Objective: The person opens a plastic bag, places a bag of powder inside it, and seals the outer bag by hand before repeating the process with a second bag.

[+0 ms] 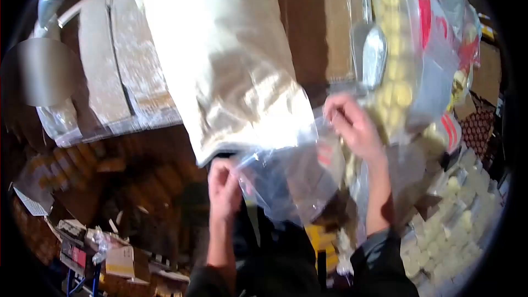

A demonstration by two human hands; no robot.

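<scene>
A large clear bag filled with cream-coloured contents (225,49) lies on flattened cardboard, its near end towards me. Its loose, see-through plastic end (286,179) hangs over the cardboard's near edge. My left hand (224,187) is closed on the left side of this plastic, fingers pinched. At the right side, my right hand (352,124) has its thumb and fingers pressed together on the plastic edge.
Cardboard (129,55) covers the work surface. A metal scoop (374,58) lies right of the large bag, beside bags of round yellowish pieces (397,96). More packed pieces (451,225) are at lower right. Open boxes (127,262) stand at lower left. A blurred patch hides something at upper left.
</scene>
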